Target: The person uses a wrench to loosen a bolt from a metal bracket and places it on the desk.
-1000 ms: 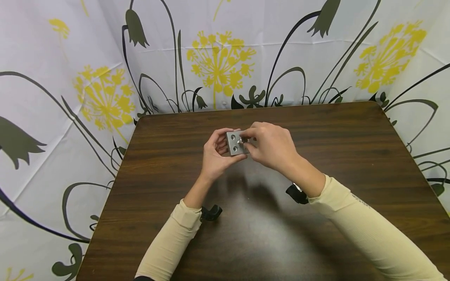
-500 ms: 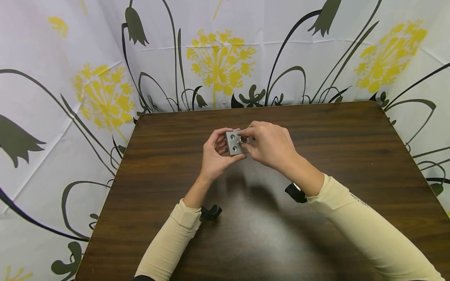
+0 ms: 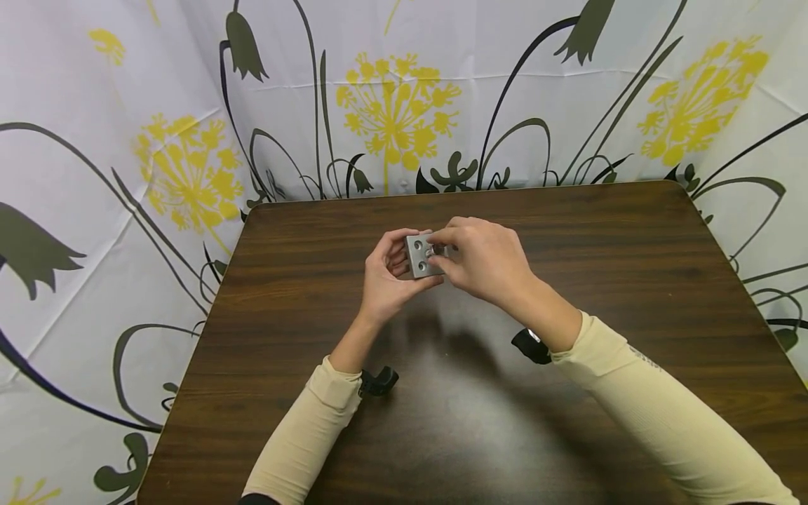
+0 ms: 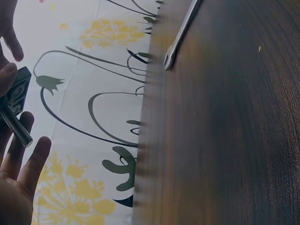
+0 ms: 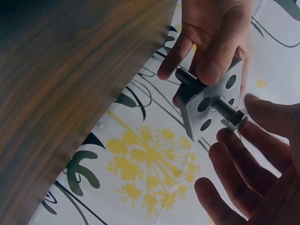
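Note:
A small grey metal plate (image 3: 422, 256) with several round holes is held by my left hand (image 3: 386, 279) at its edge, above the table. In the right wrist view the plate (image 5: 214, 93) is tilted, and a left thumb presses its edge. A threaded bolt (image 5: 225, 110) stands out of the plate's face. The fingertips of my right hand (image 3: 491, 264) pinch the bolt's head end. Behind the plate, a threaded end (image 4: 18, 129) sticks out near the left fingers in the left wrist view. Part of the plate's right side is hidden by the right hand.
A metal wrench (image 4: 176, 47) lies on the dark wooden table (image 3: 587, 245) in the left wrist view. A white curtain (image 3: 442, 42) with yellow and grey-green flower prints hangs behind the table. Black camera mounts (image 3: 379, 382) are on both wrists.
My right thumb and fingers have shifted slightly at the bolt's head. The left hand and the plate stay almost in place.

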`<state>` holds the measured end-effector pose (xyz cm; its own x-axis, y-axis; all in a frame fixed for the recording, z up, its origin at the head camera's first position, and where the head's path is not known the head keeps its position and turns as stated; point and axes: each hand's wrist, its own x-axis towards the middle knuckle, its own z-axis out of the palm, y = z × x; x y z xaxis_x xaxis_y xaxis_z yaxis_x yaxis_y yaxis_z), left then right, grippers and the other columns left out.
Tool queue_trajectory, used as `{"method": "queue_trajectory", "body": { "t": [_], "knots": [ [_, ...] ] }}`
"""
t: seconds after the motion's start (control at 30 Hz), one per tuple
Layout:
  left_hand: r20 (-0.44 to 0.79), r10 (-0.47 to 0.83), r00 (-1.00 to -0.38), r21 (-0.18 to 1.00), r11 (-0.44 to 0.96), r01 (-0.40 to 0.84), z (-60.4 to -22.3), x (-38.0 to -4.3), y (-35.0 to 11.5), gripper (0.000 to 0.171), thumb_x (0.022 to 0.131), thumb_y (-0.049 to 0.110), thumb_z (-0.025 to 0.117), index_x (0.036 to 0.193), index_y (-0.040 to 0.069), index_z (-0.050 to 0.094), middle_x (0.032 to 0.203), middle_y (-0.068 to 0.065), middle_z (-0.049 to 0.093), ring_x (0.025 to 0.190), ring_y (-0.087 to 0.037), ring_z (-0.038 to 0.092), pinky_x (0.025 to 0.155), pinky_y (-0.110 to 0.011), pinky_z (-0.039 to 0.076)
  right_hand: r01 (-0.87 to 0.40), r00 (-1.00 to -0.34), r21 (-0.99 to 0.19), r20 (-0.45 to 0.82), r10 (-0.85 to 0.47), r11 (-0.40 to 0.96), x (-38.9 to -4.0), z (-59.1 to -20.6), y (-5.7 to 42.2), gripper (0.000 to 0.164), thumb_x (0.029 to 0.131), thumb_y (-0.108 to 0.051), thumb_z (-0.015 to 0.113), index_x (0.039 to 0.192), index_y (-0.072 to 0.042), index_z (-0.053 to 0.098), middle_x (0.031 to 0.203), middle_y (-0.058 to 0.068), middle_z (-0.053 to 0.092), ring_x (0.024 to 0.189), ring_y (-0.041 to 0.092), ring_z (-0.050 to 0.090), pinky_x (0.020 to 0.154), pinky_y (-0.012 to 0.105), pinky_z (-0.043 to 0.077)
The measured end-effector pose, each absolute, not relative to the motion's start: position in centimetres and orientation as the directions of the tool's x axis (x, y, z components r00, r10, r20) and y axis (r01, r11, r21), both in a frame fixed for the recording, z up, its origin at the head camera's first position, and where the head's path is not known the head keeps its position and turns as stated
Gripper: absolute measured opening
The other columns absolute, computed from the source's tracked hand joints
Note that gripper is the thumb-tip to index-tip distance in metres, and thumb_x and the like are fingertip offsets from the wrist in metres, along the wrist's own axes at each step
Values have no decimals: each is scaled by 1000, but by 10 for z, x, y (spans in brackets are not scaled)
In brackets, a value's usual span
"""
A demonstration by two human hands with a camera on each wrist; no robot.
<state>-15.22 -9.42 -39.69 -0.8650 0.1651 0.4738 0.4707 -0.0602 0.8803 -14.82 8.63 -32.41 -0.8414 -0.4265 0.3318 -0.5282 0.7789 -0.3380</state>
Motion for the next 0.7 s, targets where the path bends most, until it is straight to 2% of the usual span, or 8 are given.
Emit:
{"method": "queue_trajectory", "body": {
  "t": [0.1, 0.2, 0.3, 0.4, 0.57, 0.7],
  "knots": [
    [480, 170, -861, 877, -66, 476, -397, -153, -94, 68, 64, -21, 81, 124, -10, 50, 124, -22, 64, 106, -26, 66, 84, -35, 56, -497, -859, -376, 343, -381, 782, -149, -324, 86, 27, 85, -37, 77, 105, -18, 78, 84, -7, 69, 63, 11, 57, 48, 32, 45],
    [483, 172, -859, 875, -71, 478, -397, -153, -95, 68, 63, -22, 81, 123, -11, 50, 124, -23, 63, 107, -27, 66, 83, -34, 56, -484, -869, -402, 331, -369, 777, -149, -324, 86, 25, 86, -36, 76, 102, -17, 78, 78, -7, 69, 61, 10, 58, 48, 33, 46],
    [480, 171, -861, 877, -65, 476, -396, -153, -95, 69, 63, -22, 81, 124, -11, 50, 124, -23, 63, 107, -27, 66, 83, -33, 56, -510, -856, -380, 317, -409, 772, -149, -323, 87, 22, 86, -27, 77, 107, -18, 77, 85, -6, 69, 66, 11, 59, 51, 34, 47],
    [469, 168, -867, 882, -50, 468, -396, -152, -95, 70, 62, -21, 81, 124, -10, 51, 123, -21, 65, 105, -26, 66, 82, -34, 56, -525, -846, -352, 312, -431, 775, -148, -323, 88, 27, 85, -23, 77, 113, -21, 76, 93, -6, 68, 69, 13, 58, 53, 34, 47],
    [471, 167, -866, 881, -43, 471, -396, -150, -95, 69, 63, -20, 82, 124, -10, 51, 123, -22, 64, 106, -28, 66, 84, -37, 56, -479, -872, -387, 308, -380, 788, -148, -323, 87, 28, 86, -36, 77, 108, -18, 77, 84, -7, 70, 61, 11, 56, 47, 32, 44],
    [481, 171, -860, 876, -50, 480, -394, -152, -96, 69, 63, -21, 82, 124, -11, 50, 125, -23, 63, 107, -29, 65, 84, -35, 56, -492, -867, -391, 298, -399, 778, -149, -321, 86, 26, 86, -30, 77, 108, -18, 77, 86, -6, 70, 65, 11, 59, 50, 33, 47]
  ]
}}
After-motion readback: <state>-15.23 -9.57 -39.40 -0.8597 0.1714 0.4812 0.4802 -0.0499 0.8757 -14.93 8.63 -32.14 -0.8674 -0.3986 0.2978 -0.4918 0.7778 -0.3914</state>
